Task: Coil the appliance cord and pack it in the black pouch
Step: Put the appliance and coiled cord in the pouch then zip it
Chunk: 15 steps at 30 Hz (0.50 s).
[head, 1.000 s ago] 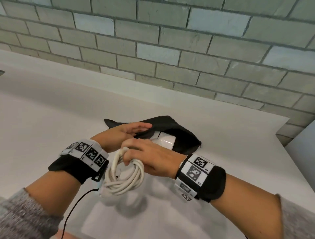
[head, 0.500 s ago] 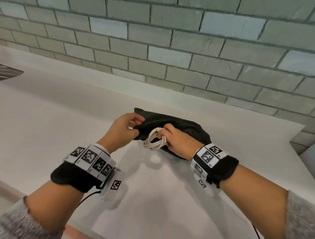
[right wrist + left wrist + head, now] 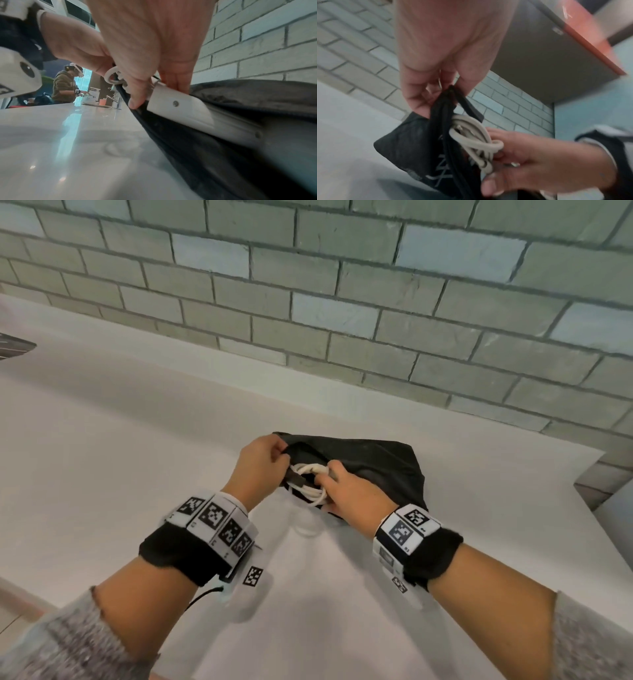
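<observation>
The black pouch (image 3: 373, 467) lies on the white counter (image 3: 102, 457) with its mouth facing me. My left hand (image 3: 262, 463) pinches the upper rim of the mouth and holds it up; the left wrist view shows the black pouch (image 3: 412, 142) edge between thumb and fingers of that left hand (image 3: 443, 86). My right hand (image 3: 342, 487) grips the coiled white cord (image 3: 310, 481) at the opening, half inside. The coiled cord (image 3: 476, 140) shows again beside the pouch rim. A white adapter block (image 3: 180, 108) sits inside the black pouch (image 3: 240, 97) under my right hand (image 3: 145, 86).
A grey brick wall (image 3: 342, 302) stands right behind the pouch. The counter's right end (image 3: 589, 474) drops off near the pouch. A dark object (image 3: 13, 347) juts in at the far left. In the right wrist view another person (image 3: 67, 83) stands by a distant sink.
My right hand carried the coiled cord from near my body forward to the pouch mouth and pushed it partly in. My left hand changed from flat on the pouch to pinching its rim.
</observation>
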### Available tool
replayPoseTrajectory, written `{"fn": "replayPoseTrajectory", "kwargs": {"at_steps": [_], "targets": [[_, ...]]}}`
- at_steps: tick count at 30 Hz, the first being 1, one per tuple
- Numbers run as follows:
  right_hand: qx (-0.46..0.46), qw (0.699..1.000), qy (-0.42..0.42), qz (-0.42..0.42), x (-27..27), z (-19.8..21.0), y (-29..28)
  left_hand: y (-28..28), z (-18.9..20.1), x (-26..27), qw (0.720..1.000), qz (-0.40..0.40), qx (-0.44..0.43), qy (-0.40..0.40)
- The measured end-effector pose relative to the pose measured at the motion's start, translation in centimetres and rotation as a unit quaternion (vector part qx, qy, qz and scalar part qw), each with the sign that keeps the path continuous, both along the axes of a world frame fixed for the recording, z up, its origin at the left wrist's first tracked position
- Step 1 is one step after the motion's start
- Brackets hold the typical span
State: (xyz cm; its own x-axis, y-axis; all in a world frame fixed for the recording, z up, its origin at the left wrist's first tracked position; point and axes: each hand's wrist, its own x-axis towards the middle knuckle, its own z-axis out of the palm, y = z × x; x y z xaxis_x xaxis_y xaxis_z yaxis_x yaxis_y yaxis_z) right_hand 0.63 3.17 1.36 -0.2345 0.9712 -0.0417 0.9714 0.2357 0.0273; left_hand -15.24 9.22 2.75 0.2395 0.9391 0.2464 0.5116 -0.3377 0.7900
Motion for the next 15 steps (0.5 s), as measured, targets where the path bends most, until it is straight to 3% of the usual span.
{"fn": "replayPoseTrajectory", "kwargs": {"at_steps": [3,7,12,15], "targets": [[-0.009,1.0,-0.013,-0.015,0.0,0.0,0.5,0.0,-0.8,-0.1,1.0,-0.003,-0.003,0.004],[-0.046,0.994,-0.096,0.024,-0.8,-0.3,0.1,0.6,-1.5,-0.7,0.998,0.029,-0.045,-0.045],[-0.021,0.997,-0.059,-0.036,-0.7,0.1,1.0,-0.9,-1.1,-0.7,0.986,-0.156,-0.02,0.059],[-0.004,0.996,-0.029,-0.082,-0.5,0.4,1.3,-1.6,-0.8,-1.1,0.973,-0.207,0.006,0.1]]}}
